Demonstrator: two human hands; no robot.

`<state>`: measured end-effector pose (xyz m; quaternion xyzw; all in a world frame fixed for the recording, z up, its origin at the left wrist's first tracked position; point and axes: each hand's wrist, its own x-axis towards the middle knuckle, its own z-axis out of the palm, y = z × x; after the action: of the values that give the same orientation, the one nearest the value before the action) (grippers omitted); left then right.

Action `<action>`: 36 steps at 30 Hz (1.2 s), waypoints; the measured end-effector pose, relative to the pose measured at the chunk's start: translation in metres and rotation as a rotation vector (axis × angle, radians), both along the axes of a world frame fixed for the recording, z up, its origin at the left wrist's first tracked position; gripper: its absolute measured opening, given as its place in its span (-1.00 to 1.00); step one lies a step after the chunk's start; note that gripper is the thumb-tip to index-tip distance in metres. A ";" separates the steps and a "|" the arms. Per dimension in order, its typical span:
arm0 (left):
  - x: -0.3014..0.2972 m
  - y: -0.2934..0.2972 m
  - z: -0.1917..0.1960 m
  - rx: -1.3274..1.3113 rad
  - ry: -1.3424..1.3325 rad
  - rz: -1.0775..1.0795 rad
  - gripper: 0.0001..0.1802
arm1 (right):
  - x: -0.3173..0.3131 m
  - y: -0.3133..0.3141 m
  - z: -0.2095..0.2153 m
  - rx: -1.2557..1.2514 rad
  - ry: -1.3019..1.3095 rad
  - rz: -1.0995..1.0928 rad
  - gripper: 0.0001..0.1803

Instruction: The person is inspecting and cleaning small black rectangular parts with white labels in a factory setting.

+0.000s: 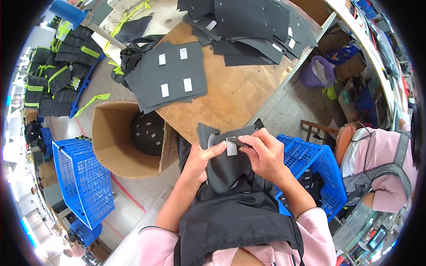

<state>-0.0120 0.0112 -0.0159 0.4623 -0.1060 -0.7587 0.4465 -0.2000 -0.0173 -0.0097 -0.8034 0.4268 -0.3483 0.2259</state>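
A dark grey fabric piece [222,170] hangs over my lap at the table's front corner, its upper edge folded and uneven. My left hand [199,160] is closed on its left side, thumb lying across the front beside a white strip. Near the middle of the cloth shows a small white rectangular patch [231,146]. Just right of that patch, my right hand [265,154] is closed in a pinch at the cloth. A narrow dark tip shows at its fingertips; I cannot tell whether it is a fold of fabric or a small tool.
On the brown wooden table [235,84] lie grey panels with white patches [173,73] and a pile of dark panels [253,26]. A cardboard box [111,142] holding dark pieces stands left, near a blue crate [84,181]. Another blue crate [326,173] and a person in pink [386,164] are right.
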 end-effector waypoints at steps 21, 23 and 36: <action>0.086 -0.122 -0.008 -0.703 -2.000 0.128 -0.03 | -0.017 -0.253 -0.032 -0.180 0.348 -0.302 -0.33; 0.072 -0.116 -0.022 -0.675 -2.061 -0.383 -0.16 | -0.026 -0.270 -0.040 -0.203 0.565 -0.214 -0.26; 0.021 -0.120 -0.010 -0.886 -1.278 -0.020 -0.11 | -0.041 -0.184 -0.005 -0.118 0.007 -0.174 -0.89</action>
<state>0.0092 -0.1085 -0.0259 0.5873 -0.6406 -0.2358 0.4349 -0.2412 -0.2013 -0.0147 -0.7765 0.4746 -0.3881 0.1455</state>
